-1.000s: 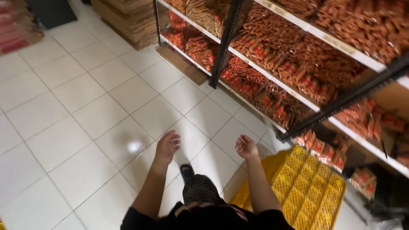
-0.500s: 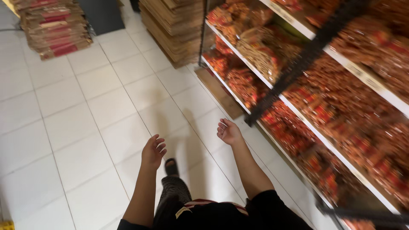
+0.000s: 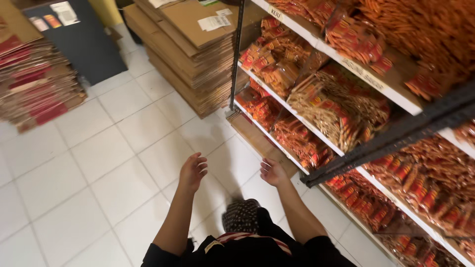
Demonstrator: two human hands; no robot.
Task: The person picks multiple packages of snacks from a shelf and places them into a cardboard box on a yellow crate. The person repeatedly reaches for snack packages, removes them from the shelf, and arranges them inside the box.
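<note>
Two stacks of flattened cartons (image 3: 198,54) stand ahead beside packed shelves (image 3: 341,113); your left hand (image 3: 192,170) and right hand (image 3: 272,172) hang loose, empty.

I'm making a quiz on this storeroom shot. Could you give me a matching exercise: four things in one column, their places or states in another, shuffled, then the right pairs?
Things:
1. left hand
2. right hand
3. stack of flattened cardboard boxes
4. packets in orange wrappers

Places or states:
A. piled on the white shelves
B. empty, nearest the low shelf edge
C. on the floor at the rack's far end
D. empty, over the white floor tiles

Pairs: 1-D, 2-B, 3-C, 4-A
</note>
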